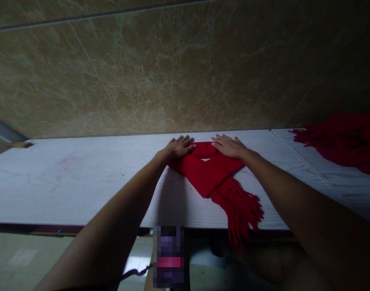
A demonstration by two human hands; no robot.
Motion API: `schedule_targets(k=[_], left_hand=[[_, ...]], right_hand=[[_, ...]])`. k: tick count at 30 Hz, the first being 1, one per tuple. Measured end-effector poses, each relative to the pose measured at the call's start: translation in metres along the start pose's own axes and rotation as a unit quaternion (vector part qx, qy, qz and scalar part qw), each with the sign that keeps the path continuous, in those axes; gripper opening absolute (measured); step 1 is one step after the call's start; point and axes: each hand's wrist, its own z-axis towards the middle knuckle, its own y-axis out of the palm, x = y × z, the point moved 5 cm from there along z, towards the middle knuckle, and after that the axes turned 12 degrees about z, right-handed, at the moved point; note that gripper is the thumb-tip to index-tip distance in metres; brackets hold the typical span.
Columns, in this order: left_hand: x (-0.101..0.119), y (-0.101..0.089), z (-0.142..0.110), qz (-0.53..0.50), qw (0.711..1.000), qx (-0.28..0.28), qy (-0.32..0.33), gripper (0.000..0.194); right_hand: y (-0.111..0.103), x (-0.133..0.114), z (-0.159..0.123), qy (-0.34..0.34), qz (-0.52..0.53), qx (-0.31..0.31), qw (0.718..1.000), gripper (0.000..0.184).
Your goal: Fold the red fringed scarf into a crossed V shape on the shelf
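A red scarf point(203, 176) lies folded on the white wood-grain table, bent into a loop at the back with its bands crossing nearer to me. Its fringe point(241, 206) spreads toward the front right and hangs over the table's edge. My left hand point(180, 146) rests flat on the loop's left corner, fingers spread. On the opposite corner my right hand point(229, 145) lies palm down, fingers also apart. Both hands press on the cloth without grasping it, and they hide the two back corners.
More red fringed cloth point(348, 141) lies heaped at the table's right. Behind the white table point(81, 178) stands a brown marbled tile wall point(172, 72). A small wooden piece point(21, 144) sits at the far left corner. The front edge runs close to me.
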Motion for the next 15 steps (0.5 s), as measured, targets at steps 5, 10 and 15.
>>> schedule_targets(k=[5, 10, 15], left_hand=[[-0.0007, 0.0016, 0.0003, 0.002, 1.0, 0.003, 0.004, 0.068], [-0.0011, 0.0007, -0.0009, -0.009, 1.0, -0.002, -0.003, 0.07], [-0.0008, 0.0016, -0.0002, -0.006, 1.0, -0.002, 0.002, 0.07]], right_hand=[[-0.0003, -0.0004, -0.0002, -0.005, 0.0, 0.002, 1.0, 0.065], [-0.0003, -0.0004, -0.0001, -0.006, 0.0, 0.0, 1.0, 0.065], [-0.0001, -0.0002, 0.0005, -0.003, 0.001, -0.001, 1.0, 0.066]])
